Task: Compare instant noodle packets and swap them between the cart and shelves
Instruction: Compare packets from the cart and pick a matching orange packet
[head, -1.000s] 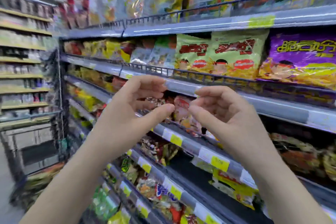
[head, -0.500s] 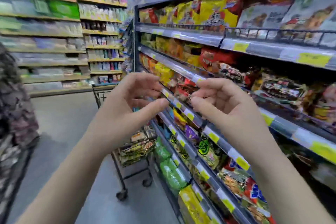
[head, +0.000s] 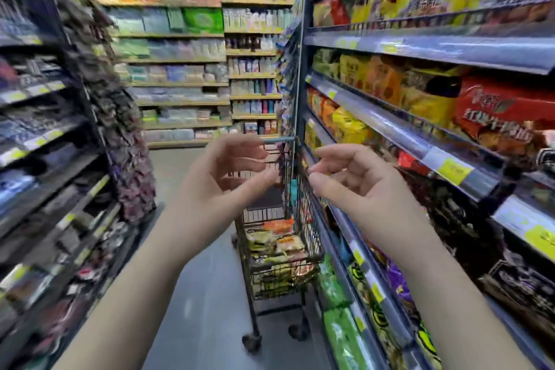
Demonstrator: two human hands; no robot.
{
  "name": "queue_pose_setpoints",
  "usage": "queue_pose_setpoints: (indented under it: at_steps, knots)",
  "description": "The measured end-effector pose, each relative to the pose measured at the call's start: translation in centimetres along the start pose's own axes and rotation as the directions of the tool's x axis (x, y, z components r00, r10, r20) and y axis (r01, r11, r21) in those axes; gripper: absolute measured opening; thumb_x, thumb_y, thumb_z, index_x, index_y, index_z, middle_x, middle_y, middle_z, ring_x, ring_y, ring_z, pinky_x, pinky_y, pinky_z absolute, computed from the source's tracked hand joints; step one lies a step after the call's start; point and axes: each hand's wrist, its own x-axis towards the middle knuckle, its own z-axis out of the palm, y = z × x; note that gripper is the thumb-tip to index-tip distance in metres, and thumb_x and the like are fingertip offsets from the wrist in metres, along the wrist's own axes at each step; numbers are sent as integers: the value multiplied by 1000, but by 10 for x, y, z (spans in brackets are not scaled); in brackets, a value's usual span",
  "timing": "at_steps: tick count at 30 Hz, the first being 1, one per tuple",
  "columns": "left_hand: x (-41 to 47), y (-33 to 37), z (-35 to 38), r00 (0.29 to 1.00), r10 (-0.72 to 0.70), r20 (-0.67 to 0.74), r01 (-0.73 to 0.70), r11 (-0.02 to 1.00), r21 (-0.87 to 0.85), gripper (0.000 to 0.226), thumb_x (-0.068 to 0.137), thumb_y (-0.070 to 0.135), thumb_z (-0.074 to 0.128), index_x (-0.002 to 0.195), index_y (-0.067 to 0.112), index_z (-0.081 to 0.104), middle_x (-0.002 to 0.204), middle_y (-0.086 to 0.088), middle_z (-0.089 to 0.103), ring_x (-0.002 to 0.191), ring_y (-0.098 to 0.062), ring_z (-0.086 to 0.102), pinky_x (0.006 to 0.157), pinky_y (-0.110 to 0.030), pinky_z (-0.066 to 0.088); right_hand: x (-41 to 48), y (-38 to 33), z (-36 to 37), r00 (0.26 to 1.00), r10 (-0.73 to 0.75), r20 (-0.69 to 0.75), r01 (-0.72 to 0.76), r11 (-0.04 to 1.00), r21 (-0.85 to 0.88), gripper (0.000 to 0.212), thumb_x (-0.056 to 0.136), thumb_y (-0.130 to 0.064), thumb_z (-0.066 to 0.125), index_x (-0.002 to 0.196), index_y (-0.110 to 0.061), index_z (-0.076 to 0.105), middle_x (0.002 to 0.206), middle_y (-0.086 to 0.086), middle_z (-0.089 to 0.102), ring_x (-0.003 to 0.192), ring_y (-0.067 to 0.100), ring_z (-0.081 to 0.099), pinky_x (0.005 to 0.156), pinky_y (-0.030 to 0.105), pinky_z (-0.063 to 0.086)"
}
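Both hands up mid-frame, neither holding anything. Left hand (head: 216, 186) has its fingers (head: 249, 149) loosely curled and released, thumb pointing toward the right hand. Right hand (head: 360, 189) is the same: relaxed curl, nothing grasped, close to the front edge of the right-hand shelves (head: 420, 48) but contact can't be confirmed. The two hands are near each other, not touching. The wire shopping cart (head: 310, 228) stands on the aisle floor (head: 204, 294) ahead, just beside the lower edge of those shelves. Instant noodle packets (head: 279, 242) are piled in its basket, orange and yellow-green wrappers. More stock on the shelves: red packet (head: 495, 111) at mid level, yellow packets (head: 348, 126) further along, green packets (head: 339, 336) on the bottom tier. Yellow price tags (head: 455, 170) sit on the shelf edges. Left-side racks (head: 45, 144) are too blurred to identify.
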Motion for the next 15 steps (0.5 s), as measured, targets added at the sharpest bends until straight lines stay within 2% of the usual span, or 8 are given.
queue_pose_setpoints:
  at_steps: [2,6,8,11,15]
  knots:
    - [18,-15,0,1000,-23,-16,23,999,29,46,81,37,84,121,27,63,115,1,72,108,-15,70,93,-33,58,26,14,-1,999,10,33,-10,1000,-1,30,88,-32,78,116,-32,69,107,-9,75,92,8,71,89,31,59]
    - [57,-47,-5,996,-57,-65,60,997,44,46,77,36,81,119,29,63,113,6,73,107,-12,70,91,-32,58,76,43,6,997,19,79,-20,1000,10,31,89,-31,77,119,-31,68,107,-9,75,90,8,71,86,29,59]
    - [79,-66,-9,995,-67,-74,70,996,46,49,77,37,86,120,27,64,112,7,73,106,-11,70,91,-32,59,102,62,14,996,32,85,-34,999,17,31,90,-29,77,119,-31,68,107,-8,75,90,8,71,86,31,60]
    - [115,-99,-20,994,-81,-76,84,996,29,51,74,36,79,121,25,63,112,7,73,105,-11,70,94,-34,58,143,90,30,996,43,81,-44,999,17,31,89,-30,78,119,-31,68,107,-7,75,91,10,71,87,35,60]
    - [170,-150,-44,994,-91,-68,92,996,14,49,77,35,88,119,27,64,112,6,73,104,-12,71,92,-32,59,205,124,59,995,57,78,-58,998,14,30,89,-27,78,117,-29,68,103,-10,76,87,5,69,82,26,57]
